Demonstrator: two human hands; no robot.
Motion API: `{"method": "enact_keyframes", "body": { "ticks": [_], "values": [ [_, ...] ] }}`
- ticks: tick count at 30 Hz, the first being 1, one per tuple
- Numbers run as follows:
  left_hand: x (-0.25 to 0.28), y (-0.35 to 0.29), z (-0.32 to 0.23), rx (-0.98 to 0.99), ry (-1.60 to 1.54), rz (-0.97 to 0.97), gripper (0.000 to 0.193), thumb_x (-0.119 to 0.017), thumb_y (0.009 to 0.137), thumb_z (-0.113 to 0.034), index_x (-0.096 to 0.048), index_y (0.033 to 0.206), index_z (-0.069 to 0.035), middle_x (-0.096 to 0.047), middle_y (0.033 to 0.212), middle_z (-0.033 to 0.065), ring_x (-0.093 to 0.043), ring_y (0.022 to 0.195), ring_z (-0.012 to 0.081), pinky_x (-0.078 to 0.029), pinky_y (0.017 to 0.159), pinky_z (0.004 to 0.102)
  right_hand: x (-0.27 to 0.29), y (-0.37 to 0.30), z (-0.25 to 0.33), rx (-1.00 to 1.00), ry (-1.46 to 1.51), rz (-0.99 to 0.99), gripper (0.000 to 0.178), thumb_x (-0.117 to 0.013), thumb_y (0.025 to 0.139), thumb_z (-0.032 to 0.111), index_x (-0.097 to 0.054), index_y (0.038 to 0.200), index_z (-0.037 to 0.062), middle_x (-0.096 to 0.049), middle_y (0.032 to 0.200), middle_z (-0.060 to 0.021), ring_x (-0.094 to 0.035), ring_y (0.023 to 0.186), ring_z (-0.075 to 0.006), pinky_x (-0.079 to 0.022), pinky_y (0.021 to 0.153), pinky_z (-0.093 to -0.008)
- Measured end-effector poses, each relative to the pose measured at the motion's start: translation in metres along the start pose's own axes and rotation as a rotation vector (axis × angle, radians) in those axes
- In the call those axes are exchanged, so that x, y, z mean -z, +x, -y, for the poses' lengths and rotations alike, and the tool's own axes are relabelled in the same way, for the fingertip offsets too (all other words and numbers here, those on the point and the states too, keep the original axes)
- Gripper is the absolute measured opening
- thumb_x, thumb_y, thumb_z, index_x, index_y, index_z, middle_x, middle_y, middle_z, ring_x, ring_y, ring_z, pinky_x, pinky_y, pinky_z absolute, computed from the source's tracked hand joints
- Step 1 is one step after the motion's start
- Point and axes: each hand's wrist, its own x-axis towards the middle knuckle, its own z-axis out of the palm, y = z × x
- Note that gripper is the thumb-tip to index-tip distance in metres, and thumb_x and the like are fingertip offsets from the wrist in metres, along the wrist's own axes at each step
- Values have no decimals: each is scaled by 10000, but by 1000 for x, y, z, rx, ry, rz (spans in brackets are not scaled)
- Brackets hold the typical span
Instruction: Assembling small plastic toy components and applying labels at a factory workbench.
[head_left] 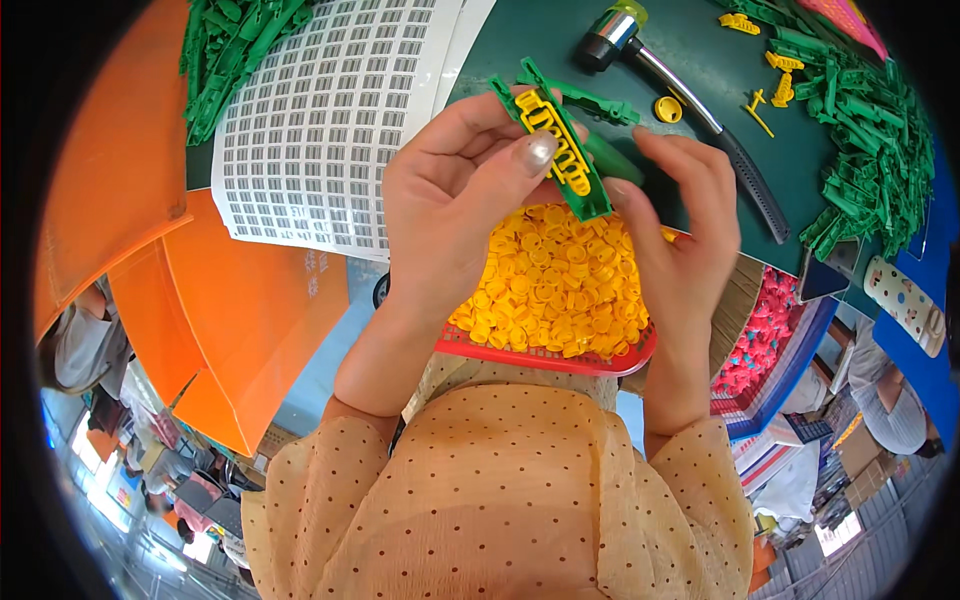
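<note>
My left hand (435,215) is closed on a long green plastic part (592,207), its thumb pressing on a yellow toothed insert (572,168) seated along it. To the right, my right hand (692,225) has thumb and index finger spread apart, close to the part's lower end. I see nothing held between those fingers. Below both hands, a red basket (520,362) is heaped with small yellow ring-shaped caps (560,290). Just beyond the held part lies another green plastic piece (600,104) on the table.
A mallet (660,68) lies at the back, beside a single yellow cap (667,109) and loose yellow pieces (782,75). Green parts (870,130) pile up at right, more (240,45) at far left. A sticker sheet (310,130) and orange boxes (215,310) occupy the left.
</note>
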Motion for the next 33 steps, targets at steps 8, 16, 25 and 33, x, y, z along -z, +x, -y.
{"method": "enact_keyframes", "body": {
  "ticks": [8,16,25,33],
  "values": [
    [-12,-4,5,-71,156,-30,237,-559,887,-40,-547,1097,69,-633,1050,177,-654,920,228,-596,744,354,-5,1,19,-300,837,38,208,-699,775,-22,-616,966,-16,-557,915,-53,-558,799,-106,-468,739,-227],
    [-3,-1,4,-113,132,-91,234,-618,848,25,-564,1071,68,-654,959,129,-641,868,159,-574,747,300,-3,-1,12,-243,776,57,221,-689,775,-38,-625,984,-3,-568,935,-70,-565,795,-110,-465,717,-217],
    [11,5,3,-181,242,-148,197,-590,872,-33,-570,1041,68,-643,974,182,-666,884,271,-601,715,349,-4,-14,-4,57,-333,24,358,-735,709,36,-647,1054,74,-613,987,-45,-558,884,-230,-420,811,-328],
    [13,-3,4,-186,162,-183,174,-629,845,11,-574,1003,59,-660,951,145,-637,813,133,-559,678,250,5,-10,4,62,-131,4,335,-711,739,-24,-642,1062,29,-618,976,-88,-576,883,-190,-454,811,-274]
  ]
}}
